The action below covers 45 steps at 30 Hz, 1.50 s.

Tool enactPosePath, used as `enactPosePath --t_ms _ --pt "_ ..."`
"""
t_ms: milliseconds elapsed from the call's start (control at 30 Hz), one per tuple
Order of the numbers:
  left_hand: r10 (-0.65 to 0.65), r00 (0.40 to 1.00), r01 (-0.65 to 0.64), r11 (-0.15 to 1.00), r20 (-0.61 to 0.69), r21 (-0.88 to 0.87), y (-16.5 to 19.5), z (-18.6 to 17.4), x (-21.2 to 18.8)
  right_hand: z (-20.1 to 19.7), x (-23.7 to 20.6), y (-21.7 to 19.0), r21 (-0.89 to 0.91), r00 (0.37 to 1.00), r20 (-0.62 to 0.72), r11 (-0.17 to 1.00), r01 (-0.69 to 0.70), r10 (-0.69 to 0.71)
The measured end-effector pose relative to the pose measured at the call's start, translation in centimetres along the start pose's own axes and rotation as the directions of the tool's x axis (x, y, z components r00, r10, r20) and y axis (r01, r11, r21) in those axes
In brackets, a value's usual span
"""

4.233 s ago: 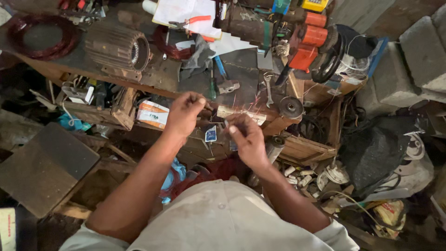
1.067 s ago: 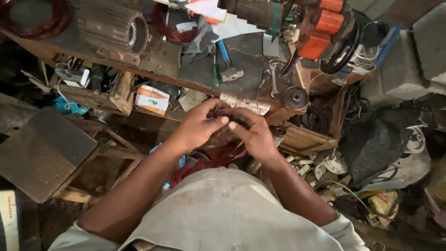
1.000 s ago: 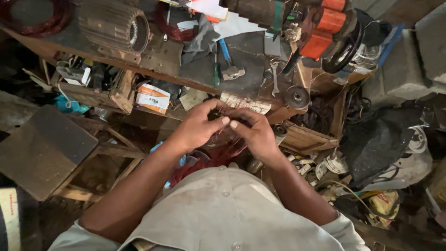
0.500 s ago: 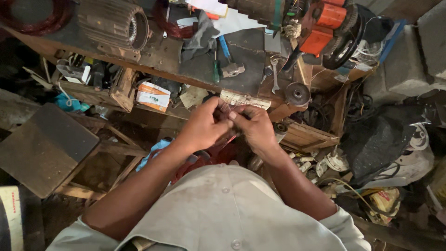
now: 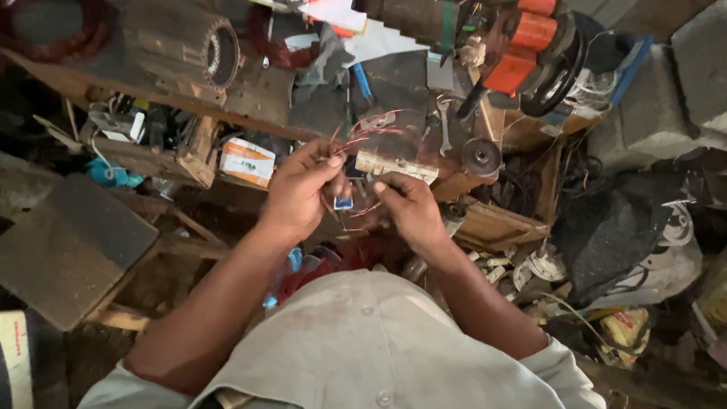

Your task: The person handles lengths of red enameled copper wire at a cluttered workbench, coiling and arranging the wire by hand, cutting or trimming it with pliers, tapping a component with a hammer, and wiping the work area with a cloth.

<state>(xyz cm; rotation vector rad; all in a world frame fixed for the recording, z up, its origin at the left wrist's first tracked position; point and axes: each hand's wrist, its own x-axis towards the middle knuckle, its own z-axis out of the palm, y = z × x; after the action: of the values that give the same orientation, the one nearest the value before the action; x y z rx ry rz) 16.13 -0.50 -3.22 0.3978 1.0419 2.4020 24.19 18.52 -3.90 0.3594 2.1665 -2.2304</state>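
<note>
Copper wire (image 5: 362,136) at frame centre: our left hand (image 5: 297,189) and right hand (image 5: 409,208) pinch it; we should keep strands taut, untangled.

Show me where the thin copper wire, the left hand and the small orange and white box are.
thin copper wire (image 5: 371,129), head view, on the reddish loop above the hands.
left hand (image 5: 299,189), head view, on the back of the hand.
small orange and white box (image 5: 246,160), head view, on its top face.

Orange-white carton (image 5: 247,160) under bench; yellow-red packet (image 5: 623,330) btm right.
</note>
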Motion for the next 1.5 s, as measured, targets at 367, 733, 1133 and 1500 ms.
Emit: enactPosePath --t_ms 367,733,1133,1500 --pt "-0.12 0.987 0.128 0.989 0.109 -0.07 6.3 -0.3 -1.1 -3.4 1.6 -5.8 -0.185 0.923 -0.132 0.924 0.335 -0.361" --pt "0.003 0.99 0.024 0.981 0.139 -0.192 9.0 -1.5 -4.0 2.1 5.3 -9.8 -0.313 0.883 0.236 0.828 0.465 -0.407" --pt "0.318 0.947 -0.286 0.89 0.035 -0.354 12.8 -2.3 -7.4 1.6 11.3 -8.9 0.431 0.898 0.234 0.868 0.247 -0.372" --pt "0.657 0.7 -0.659 0.745 -0.28 0.104 15.8 -3.3 -8.2 -1.2 6.0 -4.3 0.569 0.871 0.449 0.815 -0.107 -0.2"
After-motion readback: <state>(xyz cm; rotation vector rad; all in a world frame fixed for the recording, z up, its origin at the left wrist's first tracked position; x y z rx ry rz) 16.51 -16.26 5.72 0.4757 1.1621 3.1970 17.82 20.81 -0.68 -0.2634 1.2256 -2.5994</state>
